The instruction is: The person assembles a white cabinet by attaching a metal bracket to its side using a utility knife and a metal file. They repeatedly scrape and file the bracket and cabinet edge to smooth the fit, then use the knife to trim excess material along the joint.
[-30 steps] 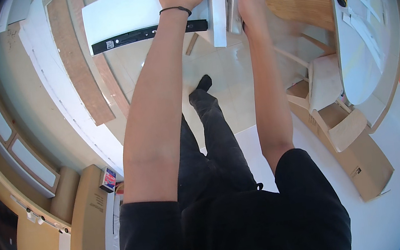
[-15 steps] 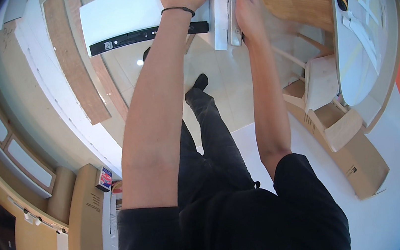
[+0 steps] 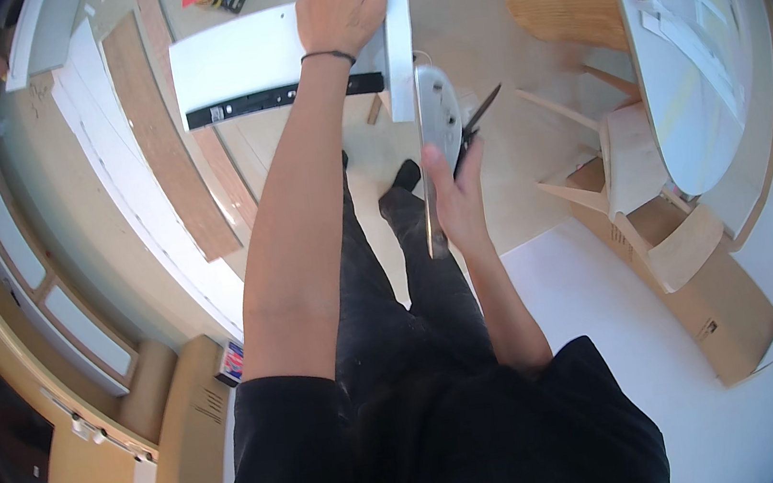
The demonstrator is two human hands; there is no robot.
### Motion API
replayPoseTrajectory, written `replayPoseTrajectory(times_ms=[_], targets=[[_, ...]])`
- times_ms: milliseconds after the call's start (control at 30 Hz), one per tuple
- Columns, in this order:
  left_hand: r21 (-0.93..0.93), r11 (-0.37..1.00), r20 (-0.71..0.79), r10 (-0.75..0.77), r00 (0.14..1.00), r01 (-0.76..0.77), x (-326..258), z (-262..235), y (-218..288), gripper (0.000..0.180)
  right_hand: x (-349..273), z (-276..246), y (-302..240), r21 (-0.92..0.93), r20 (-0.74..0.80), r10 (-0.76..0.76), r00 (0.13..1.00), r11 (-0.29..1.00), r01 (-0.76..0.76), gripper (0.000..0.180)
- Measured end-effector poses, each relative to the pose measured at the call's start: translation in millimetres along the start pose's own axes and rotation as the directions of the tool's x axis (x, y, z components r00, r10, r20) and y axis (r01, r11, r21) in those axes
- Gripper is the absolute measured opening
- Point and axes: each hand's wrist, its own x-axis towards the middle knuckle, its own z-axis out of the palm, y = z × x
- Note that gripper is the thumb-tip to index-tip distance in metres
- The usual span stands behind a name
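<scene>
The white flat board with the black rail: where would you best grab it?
By its free top edge, from above, as the left hand does: the white flat board with the black rail stands upright, its thin edge fits a pinch, and the black rail runs lower down.

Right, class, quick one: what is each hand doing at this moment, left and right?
Left hand: closed, gripping the upper edge of the white panel.
Right hand: closed around a thin pale board; dark scissors show at the fingers.

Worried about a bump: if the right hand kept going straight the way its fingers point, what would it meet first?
Probably the white panel that the left hand holds; the right hand points up along the grey plate toward it. Depth is unclear.
</scene>
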Motion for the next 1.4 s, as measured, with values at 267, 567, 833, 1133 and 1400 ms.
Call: replayPoseTrajectory(times_ms=[267, 567, 833, 1133, 1400], targets=[[0.04, 0.993, 0.175, -0.115, 0.978, 0.11, 4.6, -11.0, 6.5, 0.051, 0.6, -33.7, 1.3, 0.293, -0.084, 0.17, 0.982, 0.946, -0.138, 0.058], [-0.246, 0.969, -0.044, -0.028, 0.999, 0.016, 20.7, 6.2, -0.2, 0.047, 222.0, 26.8, -42.5, 0.193, -0.065, -0.094, 0.993, 0.976, 0.105, 0.07], [-0.846, 0.5, 0.097, -0.199, 0.975, 0.186, 95.4, 75.3, -29.0, 0.043, 242.3, 48.5, -75.6, 0.012, -0.148, -0.113, 0.983, 0.993, 0.116, 0.085], [-0.803, 0.591, -0.122, -0.299, 0.946, 0.083, 98.5, 95.3, -28.7, 0.047, 229.4, 47.3, -75.0, -0.418, -0.185, -0.23, 0.955, 0.898, 0.135, 0.088], [-0.852, 0.523, -0.134, -0.237, 0.962, 0.01, 102.9, 77.9, -13.8, 0.037, 169.0, 42.1, -51.3, -0.006, -0.153, -0.173, 0.973, 0.985, 0.174, 0.081]])
